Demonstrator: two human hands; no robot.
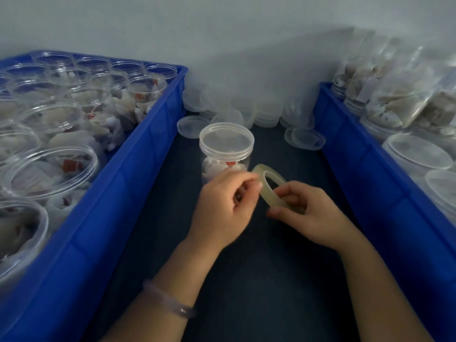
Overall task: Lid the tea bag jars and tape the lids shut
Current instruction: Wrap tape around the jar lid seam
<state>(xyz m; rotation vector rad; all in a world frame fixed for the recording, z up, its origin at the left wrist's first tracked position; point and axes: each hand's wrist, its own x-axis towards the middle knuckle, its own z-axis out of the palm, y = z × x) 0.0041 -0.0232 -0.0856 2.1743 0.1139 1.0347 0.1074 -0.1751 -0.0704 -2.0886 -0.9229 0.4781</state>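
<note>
Head cam: two blue crates. Left crate is packed with open jars of tea bags, over a dozen. One bracelet on the left wrist. Left hand has its fingers curled, tips at the tape roll; it's blurred, so can't tell if they pinch anything. One lidded jar stands on the table just behind the hands. Right hand grips the single roll, tilted. Right crate holds lidded jars.
</note>
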